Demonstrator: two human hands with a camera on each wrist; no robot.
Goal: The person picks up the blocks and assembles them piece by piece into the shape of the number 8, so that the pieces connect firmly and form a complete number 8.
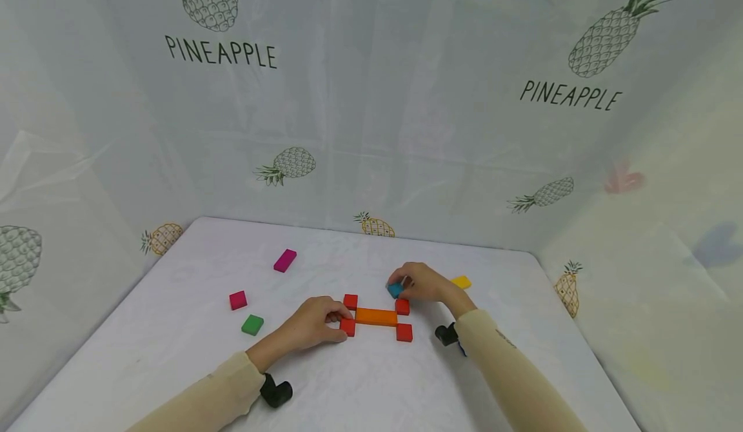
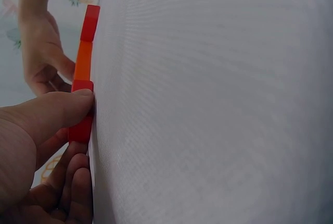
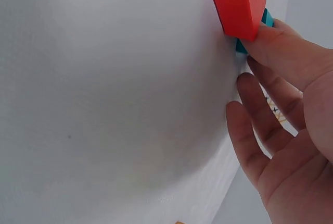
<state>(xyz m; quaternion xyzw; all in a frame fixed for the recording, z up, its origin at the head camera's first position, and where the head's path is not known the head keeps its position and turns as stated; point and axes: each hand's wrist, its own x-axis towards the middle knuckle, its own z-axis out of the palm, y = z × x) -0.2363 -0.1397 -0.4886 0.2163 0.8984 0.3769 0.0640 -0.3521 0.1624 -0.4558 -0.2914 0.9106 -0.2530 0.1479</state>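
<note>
An orange rectangular block (image 1: pixel 376 317) lies flat on the white table, with a small red block at each of its corners. My left hand (image 1: pixel 313 324) pinches the near-left red block (image 1: pixel 347 327) between thumb and fingers. Behind it sits the far-left red block (image 1: pixel 351 302). On the other end are the far-right red block (image 1: pixel 402 306) and the near-right red block (image 1: pixel 404 333). My right hand (image 1: pixel 425 282) pinches a teal block (image 1: pixel 395 290) just beyond the far-right red one. In the right wrist view, that red block partly hides the teal block (image 3: pixel 241 46).
To the left lie a magenta block (image 1: pixel 285 260), a crimson block (image 1: pixel 238 300) and a green block (image 1: pixel 252 325). A yellow block (image 1: pixel 461 282) is behind the right wrist. A blue piece (image 1: pixel 462 349) shows partly beneath the right sleeve. Pineapple-print cloth (image 1: pixel 383 129) hangs around the table.
</note>
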